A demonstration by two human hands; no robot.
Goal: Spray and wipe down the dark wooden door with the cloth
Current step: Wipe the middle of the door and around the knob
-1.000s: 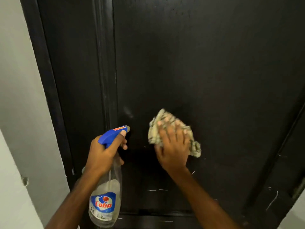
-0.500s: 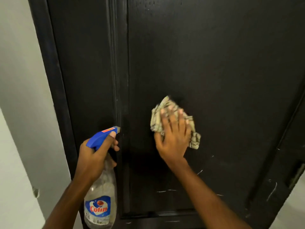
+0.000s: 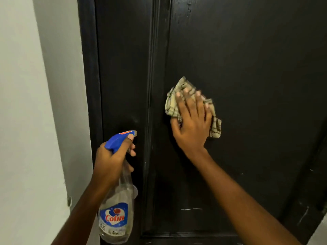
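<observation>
On door point(image 3: 247, 68) panel's left edge, right grip point(image 3: 192, 124) presses cloth point(image 3: 171, 105) flat-fingered, higher than before; left grip point(image 3: 109, 161) clasps spray bottle point(image 3: 114, 218); wiping climbs.

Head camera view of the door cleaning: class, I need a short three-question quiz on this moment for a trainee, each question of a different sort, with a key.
1. True or false: the left hand holds the spray bottle with its nozzle toward the door.
2. Multiple choice: the right hand presses the cloth flat against (A) a mirror, (B) the door, (C) a table.
3. Fill in: the spray bottle's trigger head is coloured ____.
Key: 1 true; 2 B; 3 blue.
</observation>
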